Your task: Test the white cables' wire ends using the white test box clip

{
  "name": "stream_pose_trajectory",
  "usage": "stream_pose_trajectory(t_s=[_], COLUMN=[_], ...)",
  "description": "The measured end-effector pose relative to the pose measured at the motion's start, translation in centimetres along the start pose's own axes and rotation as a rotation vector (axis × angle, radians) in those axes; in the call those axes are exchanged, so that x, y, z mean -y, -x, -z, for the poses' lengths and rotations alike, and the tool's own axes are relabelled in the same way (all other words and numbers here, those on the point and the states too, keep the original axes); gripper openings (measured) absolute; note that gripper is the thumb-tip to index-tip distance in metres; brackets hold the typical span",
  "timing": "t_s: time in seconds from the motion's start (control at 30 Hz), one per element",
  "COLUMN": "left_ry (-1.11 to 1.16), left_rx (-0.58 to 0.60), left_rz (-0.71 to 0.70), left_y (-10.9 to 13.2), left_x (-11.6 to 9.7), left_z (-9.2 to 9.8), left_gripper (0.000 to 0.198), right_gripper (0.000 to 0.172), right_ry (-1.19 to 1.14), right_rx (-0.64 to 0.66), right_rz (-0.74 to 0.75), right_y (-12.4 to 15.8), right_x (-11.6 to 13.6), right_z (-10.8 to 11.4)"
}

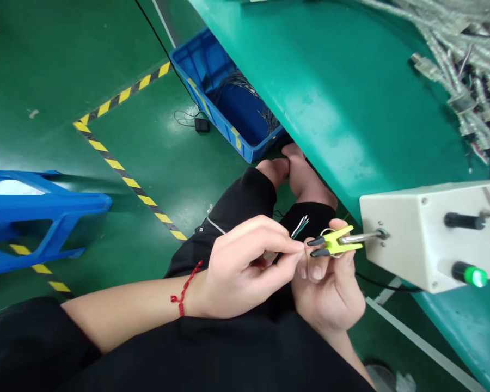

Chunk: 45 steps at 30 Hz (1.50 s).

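Observation:
My left hand (245,267), with a red string bracelet at the wrist, pinches thin coloured wires (300,226) between thumb and forefinger. The wire ends stick up just left of a yellow-green forked clip (335,244) with two black tips. That clip sits on a metal shaft coming out of a cream box (428,234) on the bench. My right hand (329,280) is curled beneath the clip, palm up, fingertips touching it and the wires. Both hands hover over my lap in black clothing.
The teal workbench (330,92) runs diagonally on the right, with a heap of grey cables and connectors (469,71) at its far end. A green knob (471,275) and black lever (463,220) sit on the box. Blue bins (224,92) stand on the green floor, another blue crate (36,212) at left.

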<state>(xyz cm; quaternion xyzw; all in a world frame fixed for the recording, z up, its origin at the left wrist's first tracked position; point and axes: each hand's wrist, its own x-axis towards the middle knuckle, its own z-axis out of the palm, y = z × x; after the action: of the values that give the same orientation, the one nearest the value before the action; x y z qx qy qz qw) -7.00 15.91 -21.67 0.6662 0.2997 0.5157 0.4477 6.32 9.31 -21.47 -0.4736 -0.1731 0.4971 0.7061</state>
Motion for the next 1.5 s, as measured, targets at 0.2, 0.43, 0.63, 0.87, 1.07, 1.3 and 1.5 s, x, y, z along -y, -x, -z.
stream_pose_trajectory(t_s=[0.2, 0.43, 0.63, 0.87, 1.07, 1.3, 1.5], left_ry=[0.007, -0.023, -0.005, 0.018, -0.012, 0.015, 0.033], left_rx=[-0.007, -0.009, -0.013, -0.010, 0.003, 0.002, 0.004], left_rz=[-0.017, -0.011, -0.012, -0.016, -0.009, -0.007, -0.023], left_y=[-0.1, -0.2, -0.3, -0.3, -0.2, -0.1, -0.3], left_x=[-0.1, -0.4, -0.4, -0.5, -0.5, -0.2, -0.2], left_z=[-0.2, -0.2, -0.4, -0.4, -0.3, -0.4, -0.4], left_gripper=[0.019, 0.018, 0.016, 0.017, 0.019, 0.019, 0.017], right_gripper=[0.028, 0.029, 0.032, 0.041, 0.032, 0.042, 0.047], right_ry=[0.045, 0.065, 0.014, 0.053, 0.341, 0.178, 0.138], right_rx=[-0.027, -0.024, -0.002, -0.008, -0.175, -0.033, 0.025], right_rz=[-0.008, -0.009, -0.006, -0.037, 0.275, 0.025, 0.113], right_y=[0.0, 0.0, 0.0, 0.1, 1.6, 0.3, -1.5], right_x=[0.2, 0.2, 0.3, 0.7, 0.9, 0.5, -0.4], right_z=[0.0, 0.0, 0.1, 0.7, 2.0, 1.4, 0.9])
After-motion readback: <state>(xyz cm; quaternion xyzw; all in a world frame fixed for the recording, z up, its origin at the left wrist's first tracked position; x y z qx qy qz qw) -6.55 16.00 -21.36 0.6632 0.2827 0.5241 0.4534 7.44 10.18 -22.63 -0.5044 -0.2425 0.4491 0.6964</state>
